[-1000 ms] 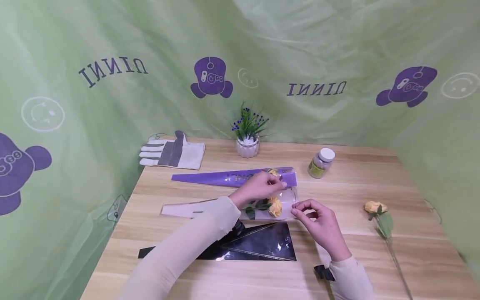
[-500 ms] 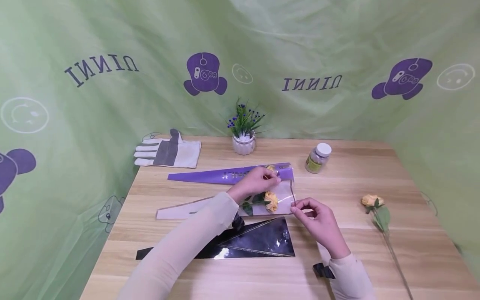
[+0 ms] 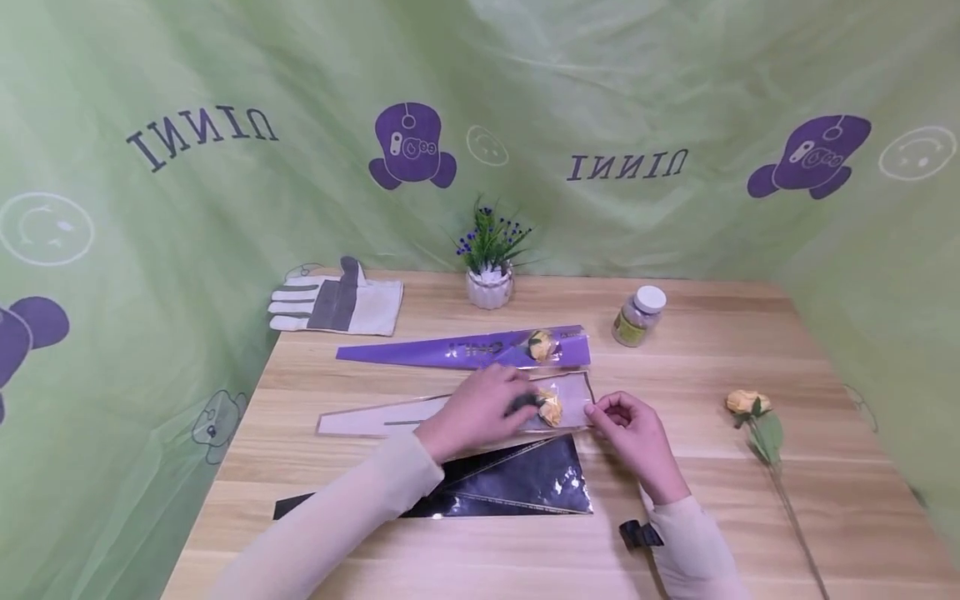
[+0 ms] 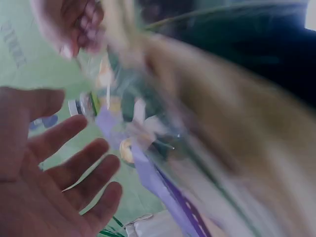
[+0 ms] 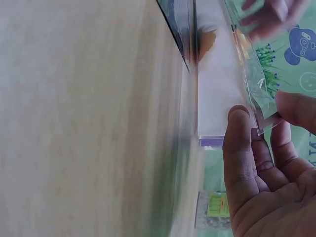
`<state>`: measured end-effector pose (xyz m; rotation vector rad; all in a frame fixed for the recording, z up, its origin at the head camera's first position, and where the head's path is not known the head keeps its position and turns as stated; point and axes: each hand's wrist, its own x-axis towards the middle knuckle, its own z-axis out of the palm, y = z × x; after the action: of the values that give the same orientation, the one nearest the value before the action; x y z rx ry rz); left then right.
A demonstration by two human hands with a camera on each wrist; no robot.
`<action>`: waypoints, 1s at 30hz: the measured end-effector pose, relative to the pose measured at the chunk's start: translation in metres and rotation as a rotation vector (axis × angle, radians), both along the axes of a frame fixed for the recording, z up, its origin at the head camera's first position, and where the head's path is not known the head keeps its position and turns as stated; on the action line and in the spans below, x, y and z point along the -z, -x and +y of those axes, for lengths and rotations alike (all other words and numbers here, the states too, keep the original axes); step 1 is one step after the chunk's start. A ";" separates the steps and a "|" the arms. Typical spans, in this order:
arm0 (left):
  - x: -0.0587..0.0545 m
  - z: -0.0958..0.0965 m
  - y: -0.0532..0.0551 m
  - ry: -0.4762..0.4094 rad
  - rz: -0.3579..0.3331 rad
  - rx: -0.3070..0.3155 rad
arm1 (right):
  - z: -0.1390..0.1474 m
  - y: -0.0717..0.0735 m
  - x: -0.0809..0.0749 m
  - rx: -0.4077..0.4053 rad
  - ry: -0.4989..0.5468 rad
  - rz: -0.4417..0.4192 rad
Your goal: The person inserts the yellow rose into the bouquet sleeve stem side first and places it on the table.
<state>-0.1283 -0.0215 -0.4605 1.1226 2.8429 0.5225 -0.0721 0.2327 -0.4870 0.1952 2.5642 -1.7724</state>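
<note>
A: How is the pale sleeve (image 3: pixel 352 422), centre of the frame, best handled?
B: Probably with a light pinch, as the right hand (image 3: pixel 637 437) gives its wide end, lest it crease.
A: And its look?
B: Clear, dark-edged, showing a yellow rose (image 3: pixel 551 408). The left hand (image 3: pixel 478 408) (fingers apart, gripping nothing) is over its middle; a purple sleeve (image 3: pixel 405 355) lies just above.

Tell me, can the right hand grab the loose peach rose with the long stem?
Probably yes: nothing stands between the right hand and the loose rose, but that hand must first release the clear plastic sleeve.
</note>
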 end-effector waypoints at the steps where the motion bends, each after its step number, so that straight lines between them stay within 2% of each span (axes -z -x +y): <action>1: 0.002 -0.005 -0.008 0.044 0.019 0.031 | 0.001 0.001 0.000 0.001 -0.005 0.001; 4: 0.013 -0.017 -0.025 0.146 0.051 0.105 | 0.003 0.004 0.001 -0.002 -0.037 0.013; 7: 0.021 -0.026 -0.032 0.185 0.051 0.135 | 0.004 0.007 0.001 -0.015 -0.074 0.023; 11: 0.029 -0.032 -0.028 0.182 0.074 0.152 | 0.003 0.011 0.002 -0.032 -0.118 0.017; 19: 0.032 -0.042 -0.016 0.143 0.069 0.220 | 0.005 0.008 0.006 -0.053 -0.160 -0.016; 22: 0.035 -0.046 -0.012 0.122 0.049 0.238 | 0.007 0.008 0.007 -0.058 -0.189 -0.021; 25: 0.036 -0.049 -0.009 0.096 0.001 0.252 | 0.008 0.006 0.006 -0.069 -0.214 -0.039; 27: 0.036 -0.050 -0.009 0.076 -0.032 0.255 | 0.009 0.004 0.005 -0.073 -0.220 -0.051; 30: 0.034 -0.051 -0.014 0.057 -0.029 0.239 | 0.009 -0.002 0.001 -0.069 -0.235 -0.037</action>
<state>-0.1142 -0.0728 -0.4942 1.4062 2.6304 0.4346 -0.0704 0.2419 -0.4884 0.1399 2.7122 -1.4288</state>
